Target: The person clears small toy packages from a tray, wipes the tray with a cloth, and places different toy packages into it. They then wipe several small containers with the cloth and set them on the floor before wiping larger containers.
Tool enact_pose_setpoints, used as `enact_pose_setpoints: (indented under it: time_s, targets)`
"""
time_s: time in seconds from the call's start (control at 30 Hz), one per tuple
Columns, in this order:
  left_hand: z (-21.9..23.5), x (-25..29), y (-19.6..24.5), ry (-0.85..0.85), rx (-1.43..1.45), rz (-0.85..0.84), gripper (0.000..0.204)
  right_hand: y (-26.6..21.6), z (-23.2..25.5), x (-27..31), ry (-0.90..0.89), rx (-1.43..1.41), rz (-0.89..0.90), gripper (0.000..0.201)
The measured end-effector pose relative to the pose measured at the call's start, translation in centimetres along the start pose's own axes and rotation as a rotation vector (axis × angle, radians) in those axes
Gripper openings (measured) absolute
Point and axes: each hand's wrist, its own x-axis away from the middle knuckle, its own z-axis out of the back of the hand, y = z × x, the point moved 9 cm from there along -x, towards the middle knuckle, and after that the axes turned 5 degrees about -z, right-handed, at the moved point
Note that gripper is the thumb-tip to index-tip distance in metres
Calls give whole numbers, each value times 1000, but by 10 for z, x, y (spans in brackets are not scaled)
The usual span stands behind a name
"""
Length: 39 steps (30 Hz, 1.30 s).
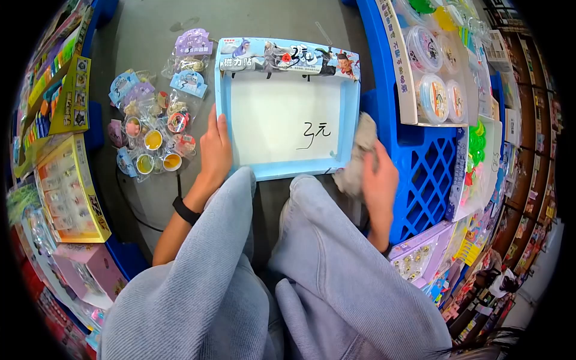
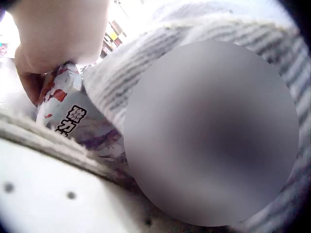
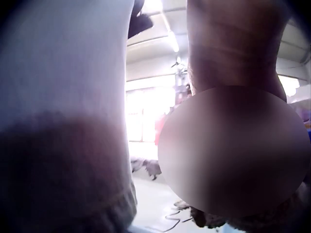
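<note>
A light-blue cardboard display box [image 1: 294, 170], white inside with handwritten black marks and a printed header, stands tilted in front of the knees. My left hand [image 1: 217, 147] grips its left side. Part of the box's printed side [image 2: 73, 116] shows beside that hand in the left wrist view. At the right side of the box, my right hand [image 1: 381, 174] holds a crumpled greyish cloth [image 1: 364, 133], which lies against the box's right edge. A blurred disc covers much of each wrist view.
Several bagged small toys [image 1: 153, 140] with purple and blue header cards lie on the grey floor at left. A blue plastic crate [image 1: 420, 186] stands close on the right, with boxes of round tubs [image 1: 433, 99] above it. Boxed goods [image 1: 71, 192] line the left side.
</note>
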Motion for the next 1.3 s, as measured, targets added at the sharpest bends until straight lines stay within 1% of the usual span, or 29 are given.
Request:
enact_pose_setpoints:
  time_s: [0.07,0.13,0.17,0.2,0.23,0.3,0.37,0.4,0.43,0.5,0.53,0.57,0.6,0.63,0.67,0.7,0.73,0.8,0.83,0.9,0.97,1.0,1.03,1.07,1.1,1.17,1.2,1.23,1.3]
  targets:
    - [-2,-2,-1,63,-16,-88,44,-40,-37,-12,117,239,286,28]
    - [-5,0,-2,88,2,-74,44,-46,-105,-32,68,500,348,27]
    - [-4,2,-5,113,16,-58,44,-49,-133,-40,78,598,308,25]
    - [-7,3,-6,117,13,-57,44,-59,-143,-44,87,692,269,24]
    - [-6,2,-3,144,4,-85,43,-65,-142,-41,86,679,271,24]
    - [1,1,-5,181,-9,-111,43,-78,-162,-21,-304,480,414,26]
    - [-2,-2,-5,164,10,-113,43,-98,-172,13,-403,438,599,23]
    - [-3,-2,-7,102,-4,-20,42,-105,-176,22,-529,392,599,25]
    - [-3,-1,-3,105,5,-23,42,-107,-169,20,-523,400,602,25]
    - [-4,2,2,56,31,-32,42,-113,-166,27,-820,-106,489,25]
    - [-3,4,7,68,20,-35,42,-111,-161,27,-904,-343,410,31]
    - [-3,2,11,92,55,-109,41,-105,-153,27,-992,-584,331,36]
    - [-2,-1,12,63,53,-82,40,-99,-131,25,-981,-752,189,35]
    - [-1,-3,17,63,68,-122,40,-91,-105,20,-928,-834,115,38]
    - [0,-7,25,63,16,-167,39,-83,-76,15,-807,-1035,-9,43]
    - [3,-10,30,55,-32,-214,38,-63,-57,9,-708,-1054,-158,48]
    - [14,-12,27,84,-42,-207,38,-50,-32,6,-583,-1110,-136,51]
    - [21,-5,48,69,-254,-436,36,-22,9,-1,-326,-1130,-119,58]
    - [33,-2,48,81,-267,-427,36,-8,24,-3,-203,-1097,-118,61]
    - [73,7,51,181,-356,-445,41,15,36,-2,-89,-1195,-114,59]
    - [120,15,50,453,-599,-449,53,23,28,-2,-70,-1254,-153,56]
    - [132,11,47,455,-609,-445,53,21,24,-1,-41,-1272,-183,55]
    - [151,9,45,562,-639,-418,59,22,21,0,-9,-1288,-213,53]
    - [166,6,43,669,-666,-389,66,23,14,-2,-62,-1217,-161,51]
    - [170,-4,36,672,-671,-386,66,19,10,-2,-69,-1220,-160,51]
    - [153,-37,3,403,-690,-313,72,-3,-5,2,-157,-1142,-124,49]
    - [147,-43,-5,394,-632,-305,65,-10,-9,3,-165,-1139,-137,49]
    - [142,-44,-10,393,-629,-309,65,-15,-12,4,-160,-1137,-137,49]
    - [136,-39,-6,465,-659,-385,52,-23,-13,9,-150,-1155,-98,44]
